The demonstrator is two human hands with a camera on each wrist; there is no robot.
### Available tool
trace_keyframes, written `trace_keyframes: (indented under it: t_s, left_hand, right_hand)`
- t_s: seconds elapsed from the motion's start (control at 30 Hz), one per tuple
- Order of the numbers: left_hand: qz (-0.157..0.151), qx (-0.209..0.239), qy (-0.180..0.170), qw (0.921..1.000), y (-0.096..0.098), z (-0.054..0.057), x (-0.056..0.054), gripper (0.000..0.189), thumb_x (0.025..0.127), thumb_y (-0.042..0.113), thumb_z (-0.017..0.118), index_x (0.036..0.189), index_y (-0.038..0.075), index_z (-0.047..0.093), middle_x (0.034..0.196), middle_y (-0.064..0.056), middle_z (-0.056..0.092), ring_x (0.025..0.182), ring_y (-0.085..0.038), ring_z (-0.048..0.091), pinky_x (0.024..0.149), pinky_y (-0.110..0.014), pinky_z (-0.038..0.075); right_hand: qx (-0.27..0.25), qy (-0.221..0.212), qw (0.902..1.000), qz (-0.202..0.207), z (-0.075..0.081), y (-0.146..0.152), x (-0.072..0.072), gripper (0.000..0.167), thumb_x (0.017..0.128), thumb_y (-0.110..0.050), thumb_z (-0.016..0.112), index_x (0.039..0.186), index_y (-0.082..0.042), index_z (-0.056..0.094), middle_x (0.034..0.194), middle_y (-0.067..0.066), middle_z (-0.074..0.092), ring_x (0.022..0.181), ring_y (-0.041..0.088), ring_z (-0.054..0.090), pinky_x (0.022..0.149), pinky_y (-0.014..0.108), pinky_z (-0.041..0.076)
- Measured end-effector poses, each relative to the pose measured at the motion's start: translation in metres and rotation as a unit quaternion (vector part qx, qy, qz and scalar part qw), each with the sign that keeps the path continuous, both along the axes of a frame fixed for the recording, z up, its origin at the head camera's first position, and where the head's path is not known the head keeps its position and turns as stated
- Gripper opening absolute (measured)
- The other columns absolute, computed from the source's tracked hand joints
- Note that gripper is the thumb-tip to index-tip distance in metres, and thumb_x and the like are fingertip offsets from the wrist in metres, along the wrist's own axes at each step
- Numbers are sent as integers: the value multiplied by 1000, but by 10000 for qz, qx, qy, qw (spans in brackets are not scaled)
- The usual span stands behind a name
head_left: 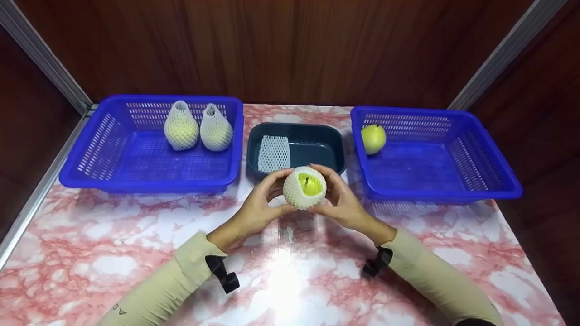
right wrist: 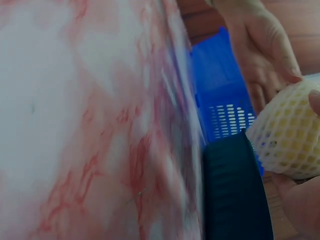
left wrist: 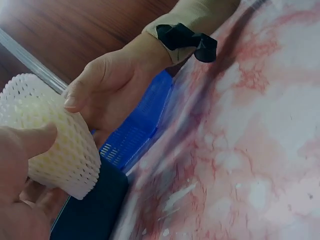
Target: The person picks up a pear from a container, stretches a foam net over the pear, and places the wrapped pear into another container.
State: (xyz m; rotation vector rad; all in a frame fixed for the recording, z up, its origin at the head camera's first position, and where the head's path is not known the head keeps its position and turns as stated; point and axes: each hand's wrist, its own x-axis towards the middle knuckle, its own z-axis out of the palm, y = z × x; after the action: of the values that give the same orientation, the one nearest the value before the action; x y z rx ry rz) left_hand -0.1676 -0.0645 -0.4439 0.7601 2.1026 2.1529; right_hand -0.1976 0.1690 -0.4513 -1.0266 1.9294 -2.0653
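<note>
Head view: left hand (head_left: 259,204) and right hand (head_left: 346,203) clamped on a pear (head_left: 311,187) in a foam net (head_left: 295,194), near the frame's centre.
Light, even pressure should spare the net; only this view shows the stem (head_left: 307,179), while the left wrist view adds the net's scalloped edge (left wrist: 86,189).

Rear wall (head_left: 290,54): dark brown wood-grain panelling, vertical figure. Left wall (head_left: 27,117) and right wall (head_left: 539,131): similar brown finish, darker. Silver-grey trim (head_left: 43,56) follows both rear corners. Bench (head_left: 113,265): red-and-white marbled, glossy top; bright glare (head_left: 287,285) of reflected light near the front centre.
</note>
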Motion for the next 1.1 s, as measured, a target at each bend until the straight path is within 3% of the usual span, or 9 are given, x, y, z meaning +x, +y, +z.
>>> trace_keyframes:
  t_s: [0.1, 0.23, 0.4, 0.5, 0.63, 0.77, 0.93, 1.1]
  left_hand:
    - [-51, -101, 191, 9998, -1, 1, 1, 77, 84, -10, 77, 150, -4, 39, 152, -20, 44, 136, -36, 46, 115, -37, 41]
    - [6, -374, 223, 9990, -1, 3, 3, 84, 81, -4, 82, 153, 1, 38, 151, -16, 42, 134, -33, 48, 112, -38, 43]
    - [254, -852, 170, 9959, 0, 5, 6, 93, 79, 8, 88, 155, 3, 35, 146, -14, 42, 124, -28, 52, 104, -41, 49]
    - [404, -935, -36, 9948, 0, 6, 6, 90, 81, 13, 88, 154, 3, 36, 143, -14, 45, 116, -28, 55, 99, -43, 51]
    - [411, -745, -477, 9952, -2, 8, 7, 86, 84, 13, 85, 154, 2, 36, 140, -14, 50, 112, -28, 57, 98, -42, 50]
    - [270, -414, -595, 9970, -5, 10, 5, 84, 86, 8, 81, 153, -2, 32, 142, -19, 49, 120, -30, 56, 103, -42, 49]
    - [126, -120, -448, 9988, -11, 14, 2, 87, 84, 7, 79, 153, -6, 28, 145, -24, 45, 129, -34, 52, 107, -42, 49]
    - [109, -20, -296, 9995, -19, 17, 0, 87, 81, 7, 80, 150, -8, 29, 140, -26, 46, 128, -36, 53, 107, -39, 49]
  right_hand:
    - [21, 216, 9998, 22, -1, 0, 0, 87, 79, 10, 76, 151, 10, 28, 148, 7, 46, 132, 24, 47, 112, 36, 41]
    - [65, 137, 9998, -88, 1, -1, 2, 85, 80, 6, 79, 150, 11, 29, 146, 9, 47, 129, 24, 51, 109, 35, 45]
    - [239, -419, 9983, -321, 7, -6, 9, 84, 84, -10, 84, 145, 13, 32, 139, 16, 51, 119, 22, 57, 100, 34, 53]
    - [277, -883, 9951, -361, 12, -10, 13, 86, 87, -23, 83, 146, 12, 32, 136, 16, 52, 118, 20, 56, 99, 31, 53]
    - [-159, -1519, 9881, -158, 19, -12, 15, 70, 96, -37, 71, 142, 6, 41, 129, 7, 57, 114, 15, 57, 94, 30, 53]
    - [-649, -1805, 9810, 277, 24, -12, 12, 54, 103, -44, 57, 138, -4, 52, 126, 1, 60, 114, 16, 57, 93, 33, 53]
    - [-666, -1708, 9811, 613, 31, -13, 9, 65, 106, -45, 50, 148, 5, 43, 133, 2, 59, 119, 18, 58, 98, 34, 53]
    - [-596, -1628, 9821, 736, 38, -18, 6, 71, 107, -44, 49, 150, 10, 37, 134, 3, 60, 116, 20, 61, 97, 33, 54]
